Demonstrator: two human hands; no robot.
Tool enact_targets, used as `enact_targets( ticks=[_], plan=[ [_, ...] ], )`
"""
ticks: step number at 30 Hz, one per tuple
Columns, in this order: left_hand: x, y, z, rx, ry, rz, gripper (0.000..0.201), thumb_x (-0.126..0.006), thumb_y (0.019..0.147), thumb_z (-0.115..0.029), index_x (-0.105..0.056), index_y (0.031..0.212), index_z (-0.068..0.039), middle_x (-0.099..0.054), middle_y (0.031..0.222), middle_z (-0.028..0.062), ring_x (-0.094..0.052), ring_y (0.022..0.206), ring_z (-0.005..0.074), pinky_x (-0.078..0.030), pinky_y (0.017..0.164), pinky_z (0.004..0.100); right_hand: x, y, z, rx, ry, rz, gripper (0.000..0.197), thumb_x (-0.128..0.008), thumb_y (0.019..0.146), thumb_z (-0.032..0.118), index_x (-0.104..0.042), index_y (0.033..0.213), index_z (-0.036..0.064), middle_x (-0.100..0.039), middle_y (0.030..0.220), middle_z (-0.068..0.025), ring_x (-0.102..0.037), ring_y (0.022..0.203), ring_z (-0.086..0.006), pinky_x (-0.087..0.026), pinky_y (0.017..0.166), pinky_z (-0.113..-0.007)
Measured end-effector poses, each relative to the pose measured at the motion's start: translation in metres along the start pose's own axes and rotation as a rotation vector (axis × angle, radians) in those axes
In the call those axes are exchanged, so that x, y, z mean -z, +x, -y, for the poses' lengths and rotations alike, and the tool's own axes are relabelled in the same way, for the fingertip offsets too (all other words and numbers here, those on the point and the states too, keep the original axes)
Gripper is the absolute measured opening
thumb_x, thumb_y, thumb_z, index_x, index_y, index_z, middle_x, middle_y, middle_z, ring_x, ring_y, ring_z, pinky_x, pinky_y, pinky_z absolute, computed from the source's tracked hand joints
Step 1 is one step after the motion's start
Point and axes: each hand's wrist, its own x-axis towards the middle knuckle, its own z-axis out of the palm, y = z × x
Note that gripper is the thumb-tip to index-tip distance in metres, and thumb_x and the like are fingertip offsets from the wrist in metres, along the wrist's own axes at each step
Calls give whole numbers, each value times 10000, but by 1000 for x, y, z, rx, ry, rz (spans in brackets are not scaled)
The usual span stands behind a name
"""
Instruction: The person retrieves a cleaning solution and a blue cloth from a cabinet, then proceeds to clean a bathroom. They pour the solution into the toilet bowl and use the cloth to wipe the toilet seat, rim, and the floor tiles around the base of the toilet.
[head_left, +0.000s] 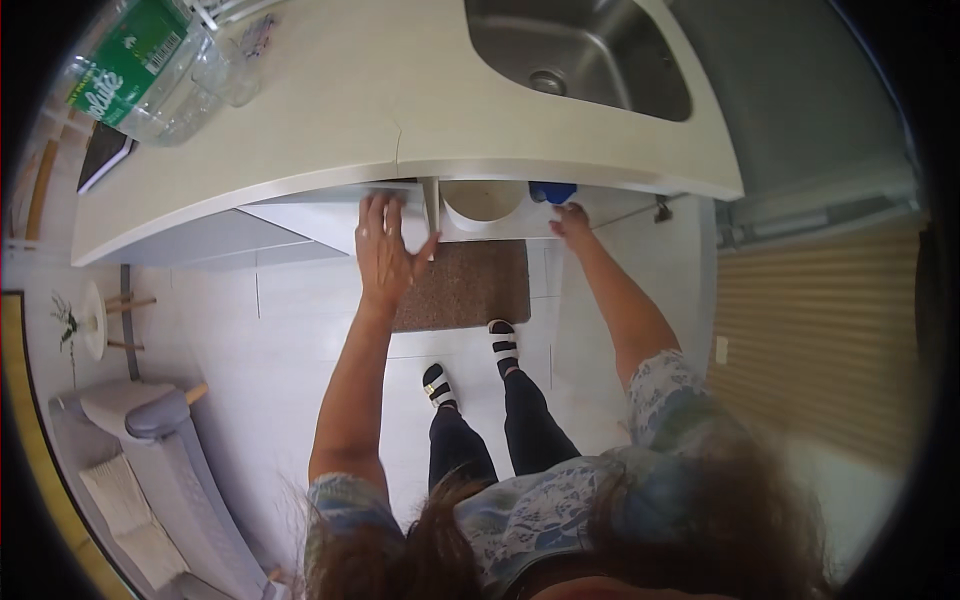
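Because the pale tabletop (340, 130) overhangs the opening, keep both wrists low under its edge. Near the white panel (320, 218), your left hand (383, 258) has its fingers spread apart; a light, flat touch seems safest there. Right of the white round container (468, 222), which is better not knocked, your right hand (573, 229) is just beside the blue object (552, 191); whether its fingers close on it, you cannot tell.
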Motion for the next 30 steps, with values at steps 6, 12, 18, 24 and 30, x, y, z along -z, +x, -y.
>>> enact_targets(
  ticks=[6,12,18,24,30],
  plan=[
    [34,-86,-19,101,61,-113,689,-818,582,-333,-427,1079,-62,-414,1137,183,-428,1042,408,-432,798,458,-44,94,22,-90,88,79,318,-545,845,312,-464,1077,111,-577,887,-80,-577,712,-211,-489,519,-294],
    [68,-135,-17,169,174,-83,398,-619,622,70,-467,956,-84,-545,990,107,-563,963,333,-496,746,383,-24,142,7,344,-282,-64,397,-527,843,376,-494,1105,79,-592,937,-150,-579,816,-301,-481,651,-378],
    [117,-185,-8,326,313,-104,170,-565,774,-83,-540,933,-30,-579,1033,155,-521,1060,385,-415,862,435,-3,7,-33,803,-1099,-86,627,-503,819,521,-569,1041,-62,-567,996,-295,-537,965,-414,-414,824,-444],
    [137,-228,3,734,338,-204,385,-641,704,-399,-611,826,-35,-452,1186,213,-463,1086,365,-380,874,430,-53,-139,-66,727,-1006,754,418,-585,808,411,-570,853,-4,-590,835,-213,-557,816,-360,-430,733,-418],
    [103,-249,2,753,477,-507,741,-772,616,-304,-397,1215,-80,-345,1298,216,-371,1190,353,-365,898,446,-145,-229,-65,799,-888,1309,311,-595,820,328,-561,828,19,-586,816,-175,-554,771,-348,-428,698,-421]
  ],
)
